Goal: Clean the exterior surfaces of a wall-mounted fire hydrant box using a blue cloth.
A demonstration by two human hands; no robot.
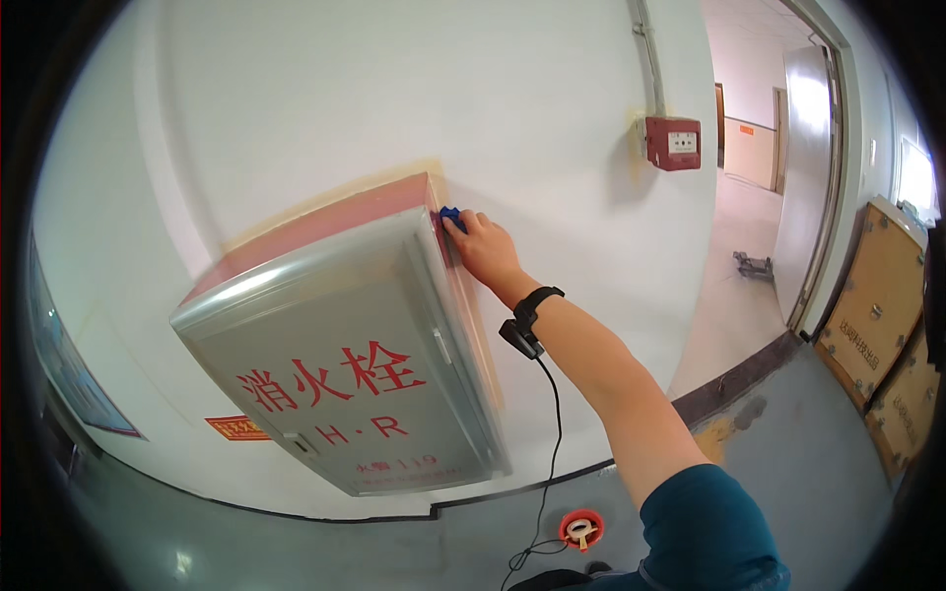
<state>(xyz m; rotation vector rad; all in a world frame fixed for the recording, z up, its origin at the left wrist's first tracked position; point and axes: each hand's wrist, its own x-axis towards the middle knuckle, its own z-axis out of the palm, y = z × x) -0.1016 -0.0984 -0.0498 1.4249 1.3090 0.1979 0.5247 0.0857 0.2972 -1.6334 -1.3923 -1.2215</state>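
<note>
A fire hydrant cabinet (384,286) with a grey front, red lettering and a red frame hangs on the white wall. My right hand (485,246) reaches up to its right side, close to the upper corner. Pinched in the fingers is a small crumpled blue cloth (453,218), pressed against the cabinet's red side edge. Around my right wrist sits a black strap (537,305) with a small black device, and a cable runs down from it. My left hand is out of sight.
A red call-point box (674,144) is mounted on the wall at upper right, beside an open doorway. On the floor below stands a small red bucket (581,529) with rolls of tape in it, near the looped cable (532,552). Wooden crates (872,295) stand at far right.
</note>
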